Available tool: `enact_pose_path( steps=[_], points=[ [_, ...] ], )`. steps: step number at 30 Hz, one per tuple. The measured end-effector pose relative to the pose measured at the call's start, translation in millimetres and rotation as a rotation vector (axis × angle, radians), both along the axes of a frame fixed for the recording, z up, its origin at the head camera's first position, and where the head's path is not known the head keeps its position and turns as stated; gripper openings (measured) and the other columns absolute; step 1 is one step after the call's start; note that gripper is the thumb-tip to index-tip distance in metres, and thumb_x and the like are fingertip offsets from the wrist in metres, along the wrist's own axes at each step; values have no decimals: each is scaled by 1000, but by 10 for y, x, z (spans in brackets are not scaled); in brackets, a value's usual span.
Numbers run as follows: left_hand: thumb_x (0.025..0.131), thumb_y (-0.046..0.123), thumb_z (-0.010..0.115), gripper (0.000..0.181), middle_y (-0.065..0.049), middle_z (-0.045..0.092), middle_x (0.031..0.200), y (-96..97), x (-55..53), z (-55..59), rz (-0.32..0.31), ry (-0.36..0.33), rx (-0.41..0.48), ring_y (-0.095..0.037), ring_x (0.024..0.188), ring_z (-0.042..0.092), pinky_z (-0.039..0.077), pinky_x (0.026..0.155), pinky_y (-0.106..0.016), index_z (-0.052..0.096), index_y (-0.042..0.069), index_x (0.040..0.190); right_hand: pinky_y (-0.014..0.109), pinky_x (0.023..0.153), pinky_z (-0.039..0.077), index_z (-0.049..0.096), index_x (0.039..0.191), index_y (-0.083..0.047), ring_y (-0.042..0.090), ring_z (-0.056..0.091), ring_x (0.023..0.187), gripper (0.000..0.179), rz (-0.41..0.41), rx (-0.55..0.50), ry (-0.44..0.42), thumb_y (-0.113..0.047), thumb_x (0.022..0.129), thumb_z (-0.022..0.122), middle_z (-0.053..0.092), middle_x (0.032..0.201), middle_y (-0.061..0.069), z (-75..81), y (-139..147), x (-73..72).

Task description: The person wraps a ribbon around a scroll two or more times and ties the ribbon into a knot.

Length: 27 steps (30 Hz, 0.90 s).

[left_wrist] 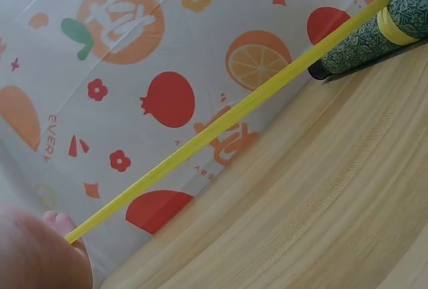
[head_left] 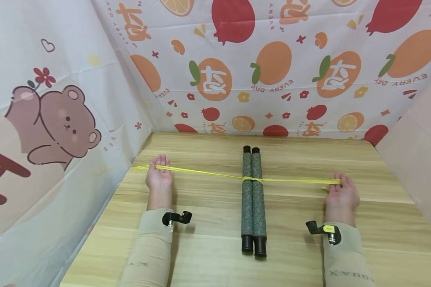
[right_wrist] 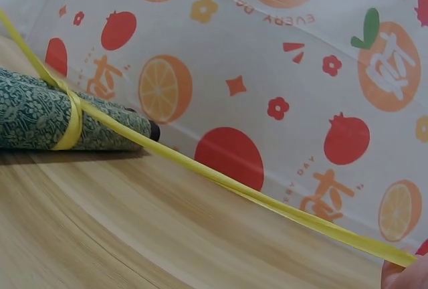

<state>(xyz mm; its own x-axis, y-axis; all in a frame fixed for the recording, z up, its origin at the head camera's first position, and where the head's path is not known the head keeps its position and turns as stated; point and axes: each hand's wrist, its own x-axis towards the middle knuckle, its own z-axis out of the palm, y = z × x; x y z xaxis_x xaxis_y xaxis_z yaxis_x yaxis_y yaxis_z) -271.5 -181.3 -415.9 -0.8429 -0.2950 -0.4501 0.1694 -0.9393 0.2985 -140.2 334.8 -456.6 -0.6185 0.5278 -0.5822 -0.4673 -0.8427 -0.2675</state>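
Side by side on the table lie two green patterned rolls (head_left: 253,207) with black ends, looking like a scroll rolled from both sides. A yellow ribbon (head_left: 208,173) crosses around their upper part, as the right wrist view shows, and runs out taut to both sides. My left hand (head_left: 159,177), palm up, grips the ribbon at the left, its loose tail sticking out past the hand. On the other side my right hand (head_left: 343,193) pinches the ribbon's right stretch, a short tail hanging below. Both hands are well apart from the rolls.
Under everything is a light wood-grain table (head_left: 208,223). A fruit-print cloth (head_left: 258,103) hangs along its back edge, and a bear-print cloth (head_left: 68,127) along the left. Pale cloth (head_left: 416,131) borders the right side.
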Motion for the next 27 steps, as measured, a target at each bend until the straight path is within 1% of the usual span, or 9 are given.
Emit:
enact_pose_path(
  steps=[2,4,6,11,13,17,20,23,27],
  points=[
    [107,23,35,28,-10,54,133,-7,-4,-3,2,-4,0,-22,133,49,38,112,-33,42,10,130,27,111,37,40,150,-22,13,45,137,53,2,-2,-4,-2,101,46,40,154,-3,-14,15,8],
    [107,23,35,28,-10,53,134,-17,-11,-13,8,-6,-2,-22,132,50,38,112,-33,41,9,131,26,110,38,41,149,-23,13,45,137,52,1,-6,-19,-2,101,46,40,153,-3,-31,30,10],
    [107,22,35,26,-10,52,135,-26,-23,-30,9,-12,-1,-22,130,51,40,111,-33,43,9,128,26,110,38,41,149,-23,12,45,136,50,1,-5,-37,-4,103,44,41,152,-4,-51,40,16],
    [107,20,35,24,-11,50,139,-38,-59,-82,14,-35,30,-23,132,50,42,109,-33,44,8,124,26,109,39,42,148,-23,12,47,134,46,-6,-9,-90,-10,105,39,44,150,-4,-105,65,15],
    [107,20,35,25,-12,47,144,-38,-68,-105,16,-39,36,-24,134,48,42,110,-34,44,7,126,26,109,40,44,147,-23,12,48,133,44,-6,-7,-108,-11,105,39,44,149,-4,-122,72,9],
    [107,20,34,35,-14,43,150,-27,-72,-173,8,-44,-17,-25,136,47,40,111,-34,41,5,138,25,111,37,43,147,-24,11,47,133,44,10,-1,-119,-12,106,38,42,151,-5,-143,78,-3],
    [107,20,35,42,-15,44,150,-1,-73,-226,9,-69,-68,-26,134,49,41,110,-34,38,4,146,25,113,34,42,148,-25,11,46,135,45,19,-14,-102,-12,106,37,40,153,-5,-145,77,-20],
    [107,19,38,43,-18,47,148,27,-91,-267,22,-93,-92,-28,133,51,43,108,-36,40,3,147,25,113,34,41,149,-25,10,46,135,49,27,-9,-85,-6,104,41,41,152,-5,-143,75,-30],
    [106,14,42,43,-21,46,147,38,-132,-287,26,-96,-110,-30,133,51,43,108,-37,41,-2,145,23,110,37,47,146,-22,9,48,133,55,14,-4,-93,5,98,49,46,147,-5,-159,111,-11]
  ],
)
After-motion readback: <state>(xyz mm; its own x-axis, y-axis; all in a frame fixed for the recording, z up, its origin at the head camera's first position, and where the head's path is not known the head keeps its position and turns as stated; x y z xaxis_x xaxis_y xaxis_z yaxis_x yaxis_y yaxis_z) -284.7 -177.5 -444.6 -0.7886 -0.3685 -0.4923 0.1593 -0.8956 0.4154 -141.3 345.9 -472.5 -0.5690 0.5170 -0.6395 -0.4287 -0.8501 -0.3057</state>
